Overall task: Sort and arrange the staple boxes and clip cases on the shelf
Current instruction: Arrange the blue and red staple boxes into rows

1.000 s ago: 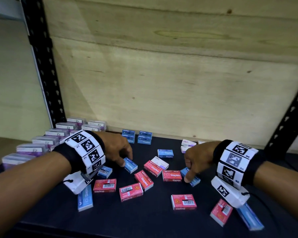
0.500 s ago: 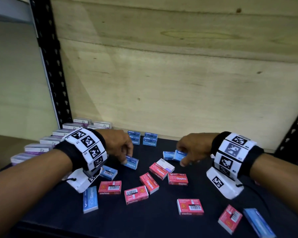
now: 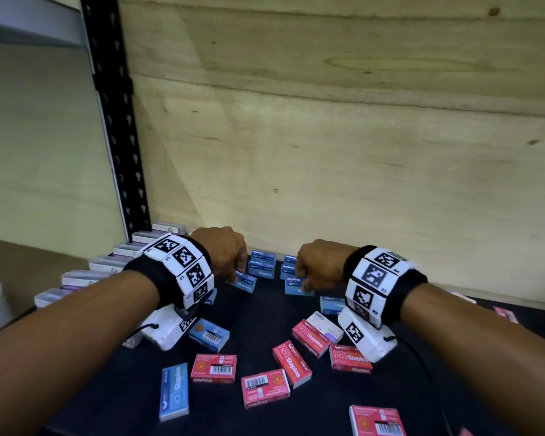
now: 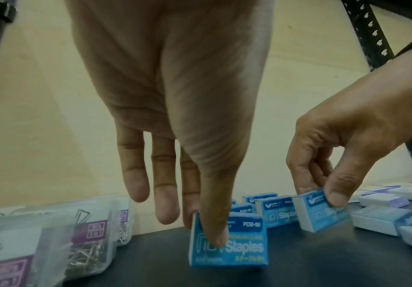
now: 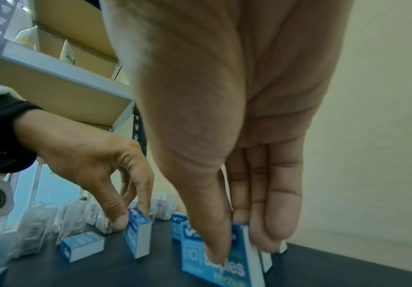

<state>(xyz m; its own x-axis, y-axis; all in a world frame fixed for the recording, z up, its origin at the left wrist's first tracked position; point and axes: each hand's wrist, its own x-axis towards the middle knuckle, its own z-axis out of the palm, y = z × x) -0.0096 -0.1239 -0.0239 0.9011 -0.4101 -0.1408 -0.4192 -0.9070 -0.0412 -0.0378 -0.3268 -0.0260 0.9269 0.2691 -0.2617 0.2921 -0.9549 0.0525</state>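
My left hand (image 3: 238, 265) pinches a blue staple box (image 3: 244, 282) between thumb and fingers, standing it on edge on the dark shelf (image 3: 258, 313). In the left wrist view the thumb lies across that blue box's (image 4: 239, 246) face. My right hand (image 3: 306, 275) pinches a second blue staple box (image 3: 296, 287), also seen upright on the shelf (image 5: 214, 262). Both boxes stand just in front of two small stacks of blue boxes (image 3: 262, 265) by the back wall. Clear clip cases with purple labels (image 3: 85, 275) line the left side.
Several red staple boxes (image 3: 213, 368) and loose blue ones (image 3: 173, 391) lie scattered on the near part of the shelf. White and lilac boxes (image 4: 384, 200) lie at the right. A black slotted upright (image 3: 117, 127) stands at the back left; a plywood wall closes the back.
Both hands lifted a blue box each from the scattered pile and carried them back toward the blue stacks at the wall. The view has tilted and moved closer.
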